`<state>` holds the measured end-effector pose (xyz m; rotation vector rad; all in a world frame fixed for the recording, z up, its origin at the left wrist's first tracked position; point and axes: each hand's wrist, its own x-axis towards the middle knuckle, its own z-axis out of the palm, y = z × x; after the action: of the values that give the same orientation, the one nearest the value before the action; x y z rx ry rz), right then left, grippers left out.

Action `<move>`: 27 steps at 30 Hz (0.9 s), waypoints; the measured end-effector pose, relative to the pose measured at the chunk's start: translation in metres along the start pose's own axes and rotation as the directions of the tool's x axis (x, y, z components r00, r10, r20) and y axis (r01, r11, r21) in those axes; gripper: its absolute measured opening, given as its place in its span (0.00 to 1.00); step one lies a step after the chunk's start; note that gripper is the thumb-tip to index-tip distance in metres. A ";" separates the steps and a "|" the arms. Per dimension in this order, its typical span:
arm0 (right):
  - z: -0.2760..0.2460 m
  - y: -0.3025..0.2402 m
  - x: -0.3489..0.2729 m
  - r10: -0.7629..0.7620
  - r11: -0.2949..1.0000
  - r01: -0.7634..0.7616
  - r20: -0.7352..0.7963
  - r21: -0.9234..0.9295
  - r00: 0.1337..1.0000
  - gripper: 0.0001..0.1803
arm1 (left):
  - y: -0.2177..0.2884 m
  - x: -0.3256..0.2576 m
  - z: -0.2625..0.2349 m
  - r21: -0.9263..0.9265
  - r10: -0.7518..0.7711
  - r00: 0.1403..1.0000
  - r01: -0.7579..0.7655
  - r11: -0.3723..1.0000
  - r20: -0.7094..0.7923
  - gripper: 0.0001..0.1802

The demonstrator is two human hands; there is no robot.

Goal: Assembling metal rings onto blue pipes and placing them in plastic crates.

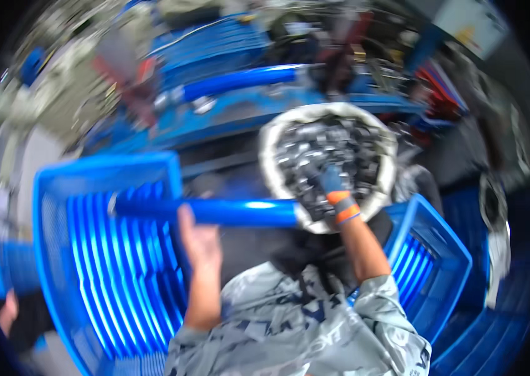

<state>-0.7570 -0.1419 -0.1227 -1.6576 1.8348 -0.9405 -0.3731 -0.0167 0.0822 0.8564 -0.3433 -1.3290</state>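
Observation:
My bare left hand (203,245) is closed on a glossy blue tube (240,212), its thumb lying against the near side. The tube is held level, from above the left crate to the rim of a white sack. My right hand (332,180), in a blue-grey glove with an orange cuff, reaches into that round white sack (269,153). Small shiny metal pieces (315,141) fill the sack. My right fingers are hidden among the pieces, and blur keeps me from making out their exact shape.
At my left stands a blue crate (46,207) with rows of blue tubes (118,269). Another blue crate (449,241) at the right holds similar tubes. Beyond, one more blue tube (240,81) lies above a blue bench (227,119). Someone else's hand (8,311) shows at far left.

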 end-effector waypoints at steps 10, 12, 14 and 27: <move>-0.108 -0.145 -0.110 0.044 0.163 -0.347 0.344 0.924 0.938 0.17 | -0.054 -0.005 0.031 -0.050 -0.018 0.999 0.021 0.999 0.048 0.37; -0.105 -0.137 -0.107 0.042 0.211 -0.290 0.288 0.934 0.957 0.22 | -0.056 -0.007 0.033 -0.010 0.004 0.999 -0.004 1.000 0.034 0.38; -0.108 -0.135 -0.105 0.041 0.303 -0.281 0.282 0.911 0.959 0.31 | -0.055 -0.010 0.039 -0.022 0.028 0.999 -0.028 0.999 0.040 0.38; -0.104 -0.149 -0.106 -0.126 0.340 -0.123 0.175 0.932 0.976 0.45 | -0.049 -0.008 0.030 0.003 0.060 0.997 -0.061 0.998 0.047 0.35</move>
<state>-0.7235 -0.0239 0.0482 -0.8964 0.7363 -1.3789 -0.4295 -0.0201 0.0693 0.8128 -0.4061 -1.2943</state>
